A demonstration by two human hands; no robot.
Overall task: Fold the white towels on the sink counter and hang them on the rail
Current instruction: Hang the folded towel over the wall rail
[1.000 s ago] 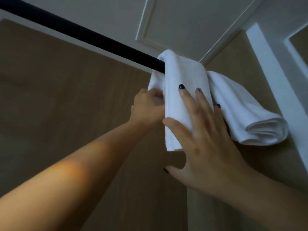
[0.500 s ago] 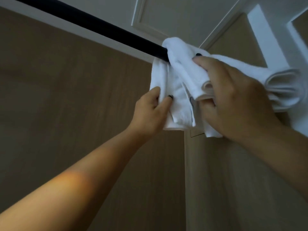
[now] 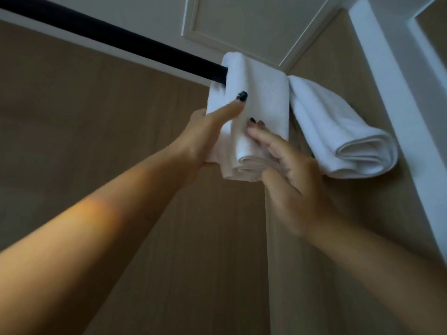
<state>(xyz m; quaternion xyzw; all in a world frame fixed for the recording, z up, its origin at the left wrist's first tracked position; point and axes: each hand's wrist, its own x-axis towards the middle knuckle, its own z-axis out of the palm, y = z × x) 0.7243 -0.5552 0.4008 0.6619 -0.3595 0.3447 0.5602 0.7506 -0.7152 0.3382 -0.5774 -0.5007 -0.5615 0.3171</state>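
On the rail point(image 3: 116, 44), towel point(image 3: 258, 93) hiding left hand point(image 3: 205, 136) fingers

black rail point(image 3: 125, 43) | draped over it: near towel point(image 3: 261, 93), far towel point(image 3: 333, 131), side by side
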